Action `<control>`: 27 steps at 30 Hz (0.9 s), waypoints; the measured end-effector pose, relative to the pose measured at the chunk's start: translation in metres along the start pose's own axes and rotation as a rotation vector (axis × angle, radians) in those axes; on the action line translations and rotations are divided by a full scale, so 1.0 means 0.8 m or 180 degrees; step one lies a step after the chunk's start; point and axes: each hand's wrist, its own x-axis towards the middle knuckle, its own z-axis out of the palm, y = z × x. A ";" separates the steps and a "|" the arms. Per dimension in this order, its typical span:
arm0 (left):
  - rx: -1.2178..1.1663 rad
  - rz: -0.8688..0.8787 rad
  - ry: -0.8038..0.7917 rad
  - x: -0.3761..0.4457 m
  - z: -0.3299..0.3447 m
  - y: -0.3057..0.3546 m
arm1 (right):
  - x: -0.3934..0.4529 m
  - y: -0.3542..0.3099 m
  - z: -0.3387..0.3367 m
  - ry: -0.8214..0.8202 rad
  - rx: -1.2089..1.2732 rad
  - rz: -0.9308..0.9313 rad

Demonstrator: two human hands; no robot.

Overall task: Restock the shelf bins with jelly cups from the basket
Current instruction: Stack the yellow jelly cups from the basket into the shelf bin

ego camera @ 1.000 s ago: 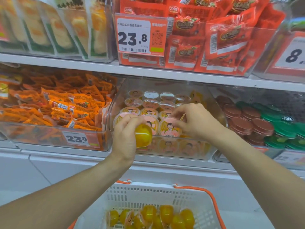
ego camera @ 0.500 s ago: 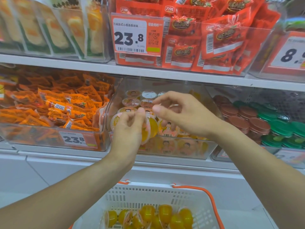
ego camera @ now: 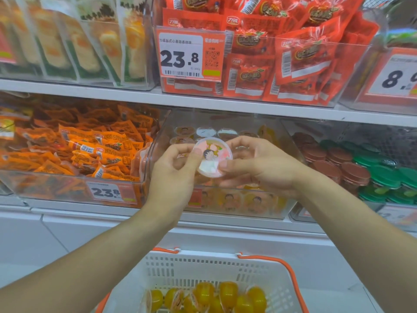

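Both hands pinch one jelly cup [ego camera: 213, 157] over the clear bin [ego camera: 279, 206]: left hand [ego camera: 173, 168] and right hand [ego camera: 259, 166] clamped on its rim

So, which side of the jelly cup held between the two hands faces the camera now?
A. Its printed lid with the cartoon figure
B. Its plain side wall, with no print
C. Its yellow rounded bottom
A: the jelly cup, pinched between the left hand and the right hand, shows its round printed lid with a cartoon figure.
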 end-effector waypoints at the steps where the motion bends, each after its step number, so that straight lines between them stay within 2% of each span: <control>1: 0.0311 0.0303 -0.0056 0.000 -0.003 -0.002 | -0.001 -0.002 -0.004 0.0069 -0.0605 -0.0096; 3: 0.0784 0.0817 -0.0360 -0.002 -0.006 -0.004 | -0.001 -0.005 -0.010 0.0258 -0.1752 -0.0588; 4: 0.0888 0.0947 -0.0545 -0.002 -0.007 -0.006 | 0.000 -0.007 -0.011 0.0273 -0.2075 -0.0901; 6: 0.0973 0.1075 -0.0805 -0.003 -0.006 -0.010 | 0.000 -0.007 -0.010 0.0170 -0.2321 -0.1307; 8: 0.1080 0.1104 -0.0892 -0.005 -0.003 -0.014 | -0.001 -0.009 -0.011 0.0221 -0.2425 -0.1419; 11: 0.1597 0.1081 -0.0775 0.000 -0.003 -0.019 | 0.000 -0.016 -0.031 0.0518 -0.2477 -0.1373; 13: 0.2303 0.1323 -0.0811 0.006 -0.009 -0.021 | 0.002 -0.017 -0.054 0.0776 -0.2612 -0.1239; 15: 0.3073 0.1537 -0.1098 0.011 -0.015 -0.028 | 0.005 -0.015 -0.078 0.0959 -0.2986 -0.1030; 18: 0.3737 0.1430 -0.1394 0.013 -0.019 -0.044 | 0.007 -0.003 -0.101 0.1086 -0.3444 -0.0705; 27: 0.4003 0.1352 -0.1456 0.013 -0.015 -0.055 | 0.013 0.024 -0.105 0.0823 -0.3651 -0.0429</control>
